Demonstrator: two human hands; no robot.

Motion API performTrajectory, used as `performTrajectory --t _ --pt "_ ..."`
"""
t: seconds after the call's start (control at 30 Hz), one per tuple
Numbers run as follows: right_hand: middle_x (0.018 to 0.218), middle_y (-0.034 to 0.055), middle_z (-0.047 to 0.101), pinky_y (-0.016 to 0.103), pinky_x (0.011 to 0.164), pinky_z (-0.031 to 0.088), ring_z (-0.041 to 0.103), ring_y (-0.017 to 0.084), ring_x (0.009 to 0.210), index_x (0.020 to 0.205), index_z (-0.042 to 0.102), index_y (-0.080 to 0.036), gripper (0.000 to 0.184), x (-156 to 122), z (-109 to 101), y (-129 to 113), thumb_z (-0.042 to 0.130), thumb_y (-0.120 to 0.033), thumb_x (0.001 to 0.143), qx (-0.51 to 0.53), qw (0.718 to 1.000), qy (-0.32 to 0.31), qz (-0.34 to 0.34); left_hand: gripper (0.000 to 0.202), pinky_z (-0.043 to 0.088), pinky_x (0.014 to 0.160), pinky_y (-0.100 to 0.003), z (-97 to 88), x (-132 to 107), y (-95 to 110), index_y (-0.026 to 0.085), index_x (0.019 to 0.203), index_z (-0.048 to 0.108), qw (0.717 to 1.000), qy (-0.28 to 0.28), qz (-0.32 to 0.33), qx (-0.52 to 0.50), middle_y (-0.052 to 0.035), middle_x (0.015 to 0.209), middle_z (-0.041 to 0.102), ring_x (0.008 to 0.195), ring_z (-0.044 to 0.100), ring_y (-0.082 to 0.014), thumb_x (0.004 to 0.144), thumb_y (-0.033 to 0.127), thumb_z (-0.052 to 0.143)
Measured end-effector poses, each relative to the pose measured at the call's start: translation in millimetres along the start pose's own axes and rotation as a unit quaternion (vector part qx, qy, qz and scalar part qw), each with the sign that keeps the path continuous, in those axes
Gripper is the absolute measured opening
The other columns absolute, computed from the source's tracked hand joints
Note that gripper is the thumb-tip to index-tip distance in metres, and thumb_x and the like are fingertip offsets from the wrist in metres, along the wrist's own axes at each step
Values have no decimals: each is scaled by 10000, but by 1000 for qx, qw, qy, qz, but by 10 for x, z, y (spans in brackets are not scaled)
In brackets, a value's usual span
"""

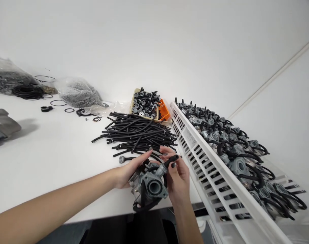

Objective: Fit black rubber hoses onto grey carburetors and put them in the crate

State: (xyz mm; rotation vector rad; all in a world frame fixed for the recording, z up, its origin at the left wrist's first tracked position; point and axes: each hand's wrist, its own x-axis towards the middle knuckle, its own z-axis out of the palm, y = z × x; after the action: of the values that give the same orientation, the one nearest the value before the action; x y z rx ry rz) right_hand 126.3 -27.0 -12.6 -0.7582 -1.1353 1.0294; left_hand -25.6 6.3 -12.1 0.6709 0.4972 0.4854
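A grey metal carburetor with a black hose looped beneath it is held near the table's front edge, its round bore facing me. My left hand grips its left side, thumb stretched along the top. On the right, my right hand closes around the screw cap and its black rubber boot, with the thumb against the boot. Just beyond the hands lies a pile of short black rubber hoses. One loose cap with a black boot rests left of them.
A cream bin of booted caps and an orange bin stand behind the hoses. At right, a white slotted crate holds many carburetors. Plastic bags, rubber rings and a grey metal part lie left.
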Motion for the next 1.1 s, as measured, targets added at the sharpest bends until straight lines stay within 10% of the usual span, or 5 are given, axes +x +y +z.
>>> performTrajectory --t 0.27,0.53,0.77,0.97,1.1 --pt "1087 86 651 284 587 524 654 250 952 719 694 -216 305 158 57 -107 678 -515 781 -33 998 -58 6 603 536 686 -313 -22 3 -9 168 887 702 1000 10 19 -21 -86 843 738 758 692 -228 682 729 621" --pt "1403 90 534 489 1065 398 529 260 1254 1380 447 -316 602 -48 -30 67 530 -600 856 9 1000 29 -7 595 523 717 -302 -6 -1 0 167 878 666 998 2 61 -31 -72 779 707 774 686 -214 767 731 513" --pt "1505 98 411 480 1100 371 357 334 1399 1471 326 -275 906 -622 37 290 769 -464 703 -161 984 71 10 396 486 693 -287 0 80 -67 231 914 553 960 62 267 54 -3 804 613 726 595 -172 823 616 526" --pt "1386 132 544 464 1011 482 532 330 1264 1370 479 -243 630 -686 195 393 687 -400 797 -210 962 177 11 494 381 932 -350 13 -34 -99 246 1082 515 861 49 382 332 -86 1247 488 1119 473 -276 825 666 473" --pt "1143 148 702 365 798 603 704 291 997 1207 590 -187 459 -780 69 360 703 -322 784 -333 918 207 -59 615 462 795 -361 -53 -35 -81 290 1201 447 880 7 330 341 -100 1511 240 1022 512 -276 789 745 416"
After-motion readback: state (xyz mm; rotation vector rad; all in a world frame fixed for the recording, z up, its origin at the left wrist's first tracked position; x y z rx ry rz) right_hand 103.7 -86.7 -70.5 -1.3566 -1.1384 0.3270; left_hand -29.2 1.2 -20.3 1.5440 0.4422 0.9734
